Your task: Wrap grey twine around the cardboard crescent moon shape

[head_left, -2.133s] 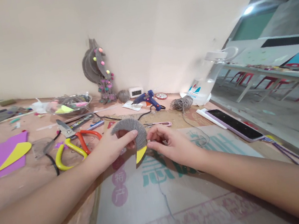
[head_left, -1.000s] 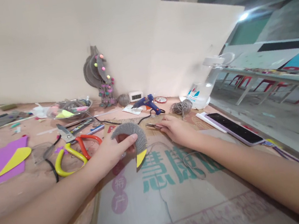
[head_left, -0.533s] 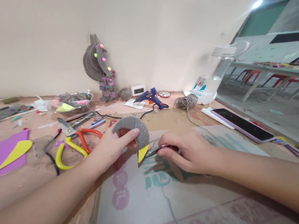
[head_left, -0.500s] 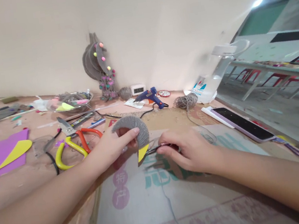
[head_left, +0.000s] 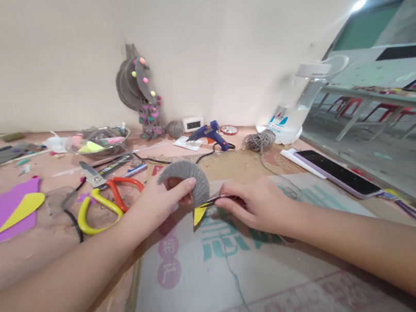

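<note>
Slim metal tool (head_left: 212,202) has shifted from beside the yellow tip (head_left: 198,216) to over its upper edge, gripped by the right hand (head_left: 254,201). Left hand (head_left: 163,199) pinches the grey crescent (head_left: 196,171) mid-scene, above the table (head_left: 16,263). Mostly covered; I judge only the bare tip is left. Outward: far-left bowl (head_left: 127,134) holds grey strands (head_left: 100,133), yellow piece (head_left: 90,146), pink piece (head_left: 115,140); far-right clear bottle (head_left: 293,112), fill I can't make out.
</note>
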`<control>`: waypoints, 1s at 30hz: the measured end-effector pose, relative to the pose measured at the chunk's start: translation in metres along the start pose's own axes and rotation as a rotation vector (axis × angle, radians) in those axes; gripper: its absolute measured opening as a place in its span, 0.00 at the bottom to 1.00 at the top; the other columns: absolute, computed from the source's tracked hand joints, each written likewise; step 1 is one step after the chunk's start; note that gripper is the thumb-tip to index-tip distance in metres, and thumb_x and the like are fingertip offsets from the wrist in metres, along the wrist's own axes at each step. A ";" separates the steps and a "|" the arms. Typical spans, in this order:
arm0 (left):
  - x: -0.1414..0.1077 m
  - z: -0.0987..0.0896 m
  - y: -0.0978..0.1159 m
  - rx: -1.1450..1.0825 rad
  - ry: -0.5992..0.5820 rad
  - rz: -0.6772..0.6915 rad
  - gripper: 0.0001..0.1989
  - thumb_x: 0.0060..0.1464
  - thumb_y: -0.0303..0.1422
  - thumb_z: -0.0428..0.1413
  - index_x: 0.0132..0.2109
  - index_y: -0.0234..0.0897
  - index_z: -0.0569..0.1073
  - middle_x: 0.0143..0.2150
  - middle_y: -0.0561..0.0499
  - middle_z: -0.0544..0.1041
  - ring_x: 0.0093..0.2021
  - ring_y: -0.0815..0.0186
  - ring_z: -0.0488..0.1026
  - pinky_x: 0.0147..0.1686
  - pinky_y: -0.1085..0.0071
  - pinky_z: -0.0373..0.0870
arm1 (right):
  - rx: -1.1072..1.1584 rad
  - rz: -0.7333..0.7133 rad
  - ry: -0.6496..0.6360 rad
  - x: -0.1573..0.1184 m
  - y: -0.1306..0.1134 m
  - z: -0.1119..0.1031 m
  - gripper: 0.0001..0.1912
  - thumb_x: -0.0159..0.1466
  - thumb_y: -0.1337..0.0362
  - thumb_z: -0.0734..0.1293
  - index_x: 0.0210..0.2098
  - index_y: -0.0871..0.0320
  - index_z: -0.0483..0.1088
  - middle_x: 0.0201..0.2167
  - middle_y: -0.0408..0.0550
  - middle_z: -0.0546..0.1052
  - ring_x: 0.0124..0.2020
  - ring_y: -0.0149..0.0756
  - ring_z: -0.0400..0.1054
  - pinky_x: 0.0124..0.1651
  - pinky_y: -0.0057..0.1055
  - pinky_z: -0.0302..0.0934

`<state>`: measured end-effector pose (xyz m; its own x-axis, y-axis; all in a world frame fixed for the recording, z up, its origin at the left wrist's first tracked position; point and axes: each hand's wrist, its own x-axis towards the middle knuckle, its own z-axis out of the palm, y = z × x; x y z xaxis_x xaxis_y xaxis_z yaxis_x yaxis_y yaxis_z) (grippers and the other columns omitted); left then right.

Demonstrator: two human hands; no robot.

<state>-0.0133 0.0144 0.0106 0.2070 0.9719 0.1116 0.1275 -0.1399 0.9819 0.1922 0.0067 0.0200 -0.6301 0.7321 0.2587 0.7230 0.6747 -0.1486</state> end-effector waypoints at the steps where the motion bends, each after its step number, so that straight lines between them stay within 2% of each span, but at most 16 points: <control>1: 0.000 0.000 0.000 -0.003 0.001 0.000 0.06 0.49 0.35 0.55 0.29 0.37 0.69 0.23 0.55 0.71 0.24 0.69 0.67 0.25 0.75 0.64 | -0.004 0.010 0.005 0.000 0.001 0.001 0.14 0.65 0.55 0.56 0.31 0.55 0.67 0.21 0.43 0.71 0.21 0.30 0.60 0.25 0.27 0.44; 4: 0.000 0.000 0.000 -0.010 0.006 -0.005 0.07 0.49 0.36 0.55 0.28 0.37 0.69 0.22 0.55 0.71 0.24 0.68 0.68 0.26 0.74 0.64 | 0.016 0.023 0.010 -0.001 0.001 0.001 0.14 0.64 0.56 0.57 0.30 0.55 0.67 0.20 0.43 0.70 0.20 0.29 0.60 0.25 0.27 0.45; 7: 0.001 0.000 -0.003 0.000 0.022 -0.016 0.08 0.48 0.36 0.56 0.27 0.36 0.69 0.22 0.55 0.71 0.24 0.68 0.68 0.27 0.73 0.65 | 0.143 -0.040 0.021 -0.003 0.002 -0.002 0.14 0.64 0.57 0.56 0.29 0.56 0.67 0.21 0.43 0.70 0.22 0.29 0.60 0.27 0.27 0.49; 9: 0.001 0.000 -0.005 -0.022 0.026 -0.029 0.10 0.48 0.37 0.56 0.26 0.36 0.69 0.21 0.55 0.70 0.25 0.68 0.69 0.29 0.72 0.66 | 0.248 -0.038 0.105 -0.002 0.005 -0.006 0.15 0.65 0.58 0.54 0.30 0.57 0.66 0.23 0.44 0.70 0.25 0.31 0.62 0.29 0.27 0.53; 11: 0.002 0.000 -0.006 -0.059 0.029 -0.050 0.10 0.47 0.38 0.57 0.26 0.37 0.69 0.21 0.55 0.70 0.25 0.68 0.69 0.29 0.71 0.66 | 0.311 0.037 0.212 0.004 0.013 -0.008 0.16 0.67 0.59 0.52 0.32 0.57 0.67 0.27 0.46 0.71 0.29 0.33 0.64 0.32 0.28 0.57; 13: 0.001 0.000 -0.006 -0.077 0.036 -0.066 0.09 0.47 0.38 0.57 0.28 0.37 0.70 0.21 0.56 0.70 0.25 0.68 0.68 0.29 0.72 0.66 | 0.310 0.113 0.264 0.012 0.027 -0.008 0.16 0.67 0.60 0.51 0.37 0.58 0.68 0.32 0.48 0.73 0.35 0.36 0.66 0.38 0.31 0.59; 15: 0.001 0.001 -0.005 -0.087 0.040 -0.068 0.08 0.47 0.37 0.58 0.29 0.38 0.71 0.22 0.56 0.70 0.25 0.69 0.68 0.28 0.72 0.66 | 0.252 0.135 0.259 0.020 0.044 -0.004 0.15 0.66 0.63 0.53 0.43 0.57 0.68 0.41 0.51 0.73 0.44 0.39 0.65 0.47 0.36 0.58; 16: 0.001 0.001 -0.004 -0.096 0.038 -0.062 0.07 0.47 0.37 0.58 0.30 0.38 0.71 0.22 0.56 0.70 0.25 0.69 0.68 0.28 0.73 0.66 | 0.207 0.122 0.213 0.023 0.052 -0.001 0.15 0.66 0.64 0.54 0.45 0.57 0.69 0.44 0.52 0.72 0.47 0.40 0.63 0.50 0.38 0.56; 18: 0.001 0.001 -0.002 -0.114 0.027 -0.046 0.07 0.47 0.36 0.58 0.30 0.38 0.71 0.23 0.56 0.71 0.25 0.70 0.68 0.28 0.73 0.66 | 0.104 0.131 0.145 0.025 0.065 0.006 0.15 0.64 0.66 0.56 0.47 0.57 0.69 0.42 0.54 0.71 0.46 0.42 0.63 0.49 0.40 0.57; 20: 0.001 0.001 -0.001 -0.098 0.015 -0.035 0.07 0.47 0.36 0.57 0.29 0.37 0.70 0.22 0.56 0.70 0.24 0.70 0.68 0.28 0.73 0.66 | 0.032 0.121 0.134 0.024 0.071 0.012 0.16 0.63 0.67 0.58 0.49 0.58 0.69 0.41 0.55 0.70 0.45 0.42 0.63 0.48 0.40 0.58; 23: 0.001 0.001 -0.002 -0.033 0.019 -0.024 0.10 0.48 0.38 0.56 0.26 0.36 0.69 0.20 0.55 0.70 0.23 0.69 0.68 0.28 0.72 0.65 | 0.027 0.079 0.215 0.021 0.068 0.015 0.15 0.64 0.66 0.58 0.48 0.57 0.69 0.43 0.54 0.69 0.47 0.41 0.62 0.52 0.40 0.56; 26: 0.002 0.001 -0.003 -0.051 0.026 -0.026 0.10 0.48 0.37 0.57 0.26 0.35 0.69 0.20 0.55 0.70 0.23 0.69 0.67 0.27 0.73 0.65 | 0.134 0.069 0.291 0.021 0.057 0.009 0.13 0.64 0.64 0.58 0.44 0.57 0.70 0.43 0.52 0.69 0.48 0.39 0.62 0.53 0.39 0.55; 30: 0.002 0.003 -0.006 -0.142 0.015 -0.073 0.10 0.48 0.37 0.58 0.27 0.35 0.69 0.20 0.56 0.69 0.23 0.70 0.67 0.26 0.74 0.64 | 0.429 0.161 0.251 0.021 0.034 -0.001 0.11 0.64 0.63 0.59 0.39 0.58 0.71 0.41 0.50 0.71 0.44 0.37 0.65 0.46 0.34 0.60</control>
<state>-0.0104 0.0167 0.0043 0.1875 0.9814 0.0402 0.0035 -0.0415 0.9991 0.2043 0.0450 0.0214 -0.3952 0.8203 0.4136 0.5906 0.5717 -0.5695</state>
